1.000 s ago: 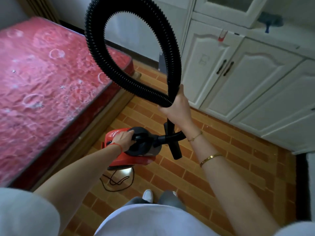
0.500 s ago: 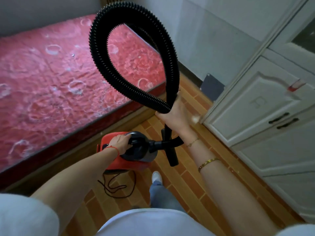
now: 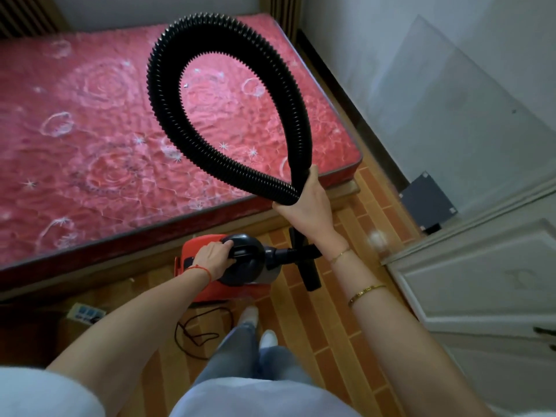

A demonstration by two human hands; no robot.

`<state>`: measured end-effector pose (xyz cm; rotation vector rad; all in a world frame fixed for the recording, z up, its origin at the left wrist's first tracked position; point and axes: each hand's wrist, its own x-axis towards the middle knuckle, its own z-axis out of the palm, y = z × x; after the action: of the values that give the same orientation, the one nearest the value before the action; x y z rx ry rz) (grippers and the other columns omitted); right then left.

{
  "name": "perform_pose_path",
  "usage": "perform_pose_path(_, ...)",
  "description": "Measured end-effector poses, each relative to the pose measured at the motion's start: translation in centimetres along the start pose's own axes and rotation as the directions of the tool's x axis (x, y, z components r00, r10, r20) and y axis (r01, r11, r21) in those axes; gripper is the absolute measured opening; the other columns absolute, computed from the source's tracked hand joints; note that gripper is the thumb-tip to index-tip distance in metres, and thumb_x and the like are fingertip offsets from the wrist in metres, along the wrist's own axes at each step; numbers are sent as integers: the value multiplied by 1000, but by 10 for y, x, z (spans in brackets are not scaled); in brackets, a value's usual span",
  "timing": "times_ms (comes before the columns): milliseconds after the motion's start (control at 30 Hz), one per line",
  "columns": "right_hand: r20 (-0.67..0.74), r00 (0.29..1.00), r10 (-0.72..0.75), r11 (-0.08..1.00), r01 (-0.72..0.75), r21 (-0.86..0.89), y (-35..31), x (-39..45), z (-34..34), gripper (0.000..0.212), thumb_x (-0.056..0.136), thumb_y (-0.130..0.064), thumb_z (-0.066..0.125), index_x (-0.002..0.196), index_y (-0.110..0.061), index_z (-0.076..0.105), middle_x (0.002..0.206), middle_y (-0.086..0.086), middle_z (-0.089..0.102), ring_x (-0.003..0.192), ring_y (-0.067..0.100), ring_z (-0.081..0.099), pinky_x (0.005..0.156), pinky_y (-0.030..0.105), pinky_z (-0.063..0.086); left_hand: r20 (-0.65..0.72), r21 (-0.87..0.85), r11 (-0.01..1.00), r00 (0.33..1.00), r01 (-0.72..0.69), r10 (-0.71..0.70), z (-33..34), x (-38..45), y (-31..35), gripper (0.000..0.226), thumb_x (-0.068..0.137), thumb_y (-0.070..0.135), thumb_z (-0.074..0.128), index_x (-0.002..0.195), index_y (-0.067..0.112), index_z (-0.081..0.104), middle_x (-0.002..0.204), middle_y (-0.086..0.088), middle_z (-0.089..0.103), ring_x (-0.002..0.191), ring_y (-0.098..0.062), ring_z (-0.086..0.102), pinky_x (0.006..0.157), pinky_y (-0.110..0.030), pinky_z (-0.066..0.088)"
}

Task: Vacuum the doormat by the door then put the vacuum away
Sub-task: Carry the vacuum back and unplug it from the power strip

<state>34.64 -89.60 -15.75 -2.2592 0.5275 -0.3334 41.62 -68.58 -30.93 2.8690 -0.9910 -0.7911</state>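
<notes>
I carry a small red and black vacuum above the floor. My left hand grips its black top handle. My right hand is raised and grips the black ribbed hose, which is doubled into a big loop standing over the bed. Below that hand the black nozzle tube hangs down beside the vacuum's front. The vacuum's black cord trails in loops on the floor under it. No doormat or door is in view.
A bed with a red patterned mattress fills the left and far side. White cabinets line the right. A glass pane and a dark panel lean on the wall. A power strip lies on the brick-pattern floor.
My view has swung left, away from the cabinets and toward the bed. Both hands keep their grips, and the vacuum and hose loop travel along with me.
</notes>
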Motion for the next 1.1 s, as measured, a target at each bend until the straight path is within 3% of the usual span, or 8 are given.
perform_pose_path(267,73,997,-16,999,18,-28,29,52,39,67,69,-38,75,118,-18,34,91,-3,56,75,16,58,54,29,43,48,-42,998,998,41,-39,16,51,-11,30,94,31,56,116,12,49,108,-14,63,98,-35,60,77,-42,48)
perform_pose_path(667,153,986,65,995,-53,-83,89,125,150,68,65,-40,77,115,-19,34,94,-2,55,80,21,60,59,35,49,164,-144,985,984,90,-66,71,140,-64,28,94,28,56,115,11,49,111,-14,60,104,-36,55,84,-43,46)
perform_pose_path(900,167,983,74,993,-57,-104,142,155,240,67,65,-37,79,110,-20,34,92,-1,55,78,22,62,58,39,52,174,-203,972,981,121,-85,133,200,-108,27,93,23,55,115,9,49,111,-15,58,105,-37,53,80,-40,41)
perform_pose_path(1100,191,981,34,993,-11,-117,199,169,319,66,68,-35,79,115,-14,38,94,-9,43,76,16,58,52,32,47,160,-268,951,981,154,-114,204,248,-140,25,91,19,58,112,8,51,106,-15,59,103,-35,53,84,-42,42)
